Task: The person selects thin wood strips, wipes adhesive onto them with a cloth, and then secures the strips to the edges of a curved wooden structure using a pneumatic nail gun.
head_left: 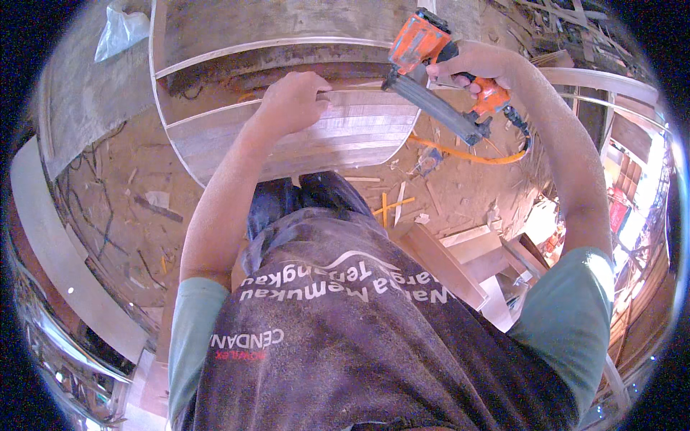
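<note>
My right hand is wrapped round the handle of an orange and black nail gun. The gun is held up over the right end of a curved wooden frame, its dark magazine slanting down to the right. An orange air hose trails from the handle and loops back left. My left hand is closed on the upper edge of a panel of pale wooden slats, which spans the near part of the frame. Its fingertips are partly hidden behind that edge.
Wood scraps and yellow strips litter the dirt floor. A clear plastic bag lies on a grey board at far left. To the right stand wooden box pieces and a curved pale wooden part. Another curved board is at left.
</note>
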### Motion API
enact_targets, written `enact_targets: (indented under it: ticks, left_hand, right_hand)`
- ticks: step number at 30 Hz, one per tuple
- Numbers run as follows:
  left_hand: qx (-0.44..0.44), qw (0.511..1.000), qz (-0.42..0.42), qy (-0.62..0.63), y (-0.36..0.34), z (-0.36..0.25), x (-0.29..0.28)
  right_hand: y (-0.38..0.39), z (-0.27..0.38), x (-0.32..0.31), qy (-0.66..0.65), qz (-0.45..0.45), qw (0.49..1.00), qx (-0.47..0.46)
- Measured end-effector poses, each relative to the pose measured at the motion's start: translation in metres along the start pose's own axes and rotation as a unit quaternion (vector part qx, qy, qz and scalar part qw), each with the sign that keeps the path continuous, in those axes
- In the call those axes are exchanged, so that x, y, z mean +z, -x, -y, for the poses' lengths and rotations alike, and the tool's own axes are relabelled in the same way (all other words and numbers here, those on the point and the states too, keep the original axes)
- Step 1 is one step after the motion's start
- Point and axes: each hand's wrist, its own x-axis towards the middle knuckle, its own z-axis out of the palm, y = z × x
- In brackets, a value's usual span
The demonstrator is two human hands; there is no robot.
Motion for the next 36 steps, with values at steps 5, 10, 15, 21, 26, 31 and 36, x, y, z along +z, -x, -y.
enact_targets:
  ticks: [5, 10, 15, 21, 26, 31, 36]
  left_hand:
    - [-0.004, 1.0, -0.011, 0.006, 0.003, -0.008, -0.004]
    - [-0.006, 1.0, -0.005, -0.006, 0.005, -0.01, -0.005]
    - [0.006, 1.0, 0.001, -0.005, 0.002, -0.007, -0.002]
    - [0.021, 0.998, -0.035, -0.043, 0.007, 0.004, 0.002]
    - [0.045, 0.979, -0.146, -0.137, 0.04, 0.009, -0.03]
    - [-0.056, 0.989, -0.088, -0.102, 0.068, 0.039, -0.058]
    - [-0.043, 0.995, -0.071, -0.062, 0.071, 0.043, -0.064]
  right_hand:
    - [-0.006, -0.005, 0.002, 0.008, -0.016, 0.999, 0.038]
    - [-0.006, 0.004, 0.006, 0.01, -0.025, 0.998, 0.053]
    - [-0.013, 0.003, 0.001, 0.034, 0.0, 0.999, 0.026]
    - [-0.012, 0.01, 0.002, 0.04, 0.021, 0.999, 0.005]
    - [0.003, 0.021, 0.007, 0.008, -0.014, 1.0, 0.001]
    - [-0.008, 0.041, 0.023, 0.002, 0.02, 1.0, -0.012]
    - [-0.022, 0.05, 0.033, 0.009, 0.012, 0.999, -0.029]
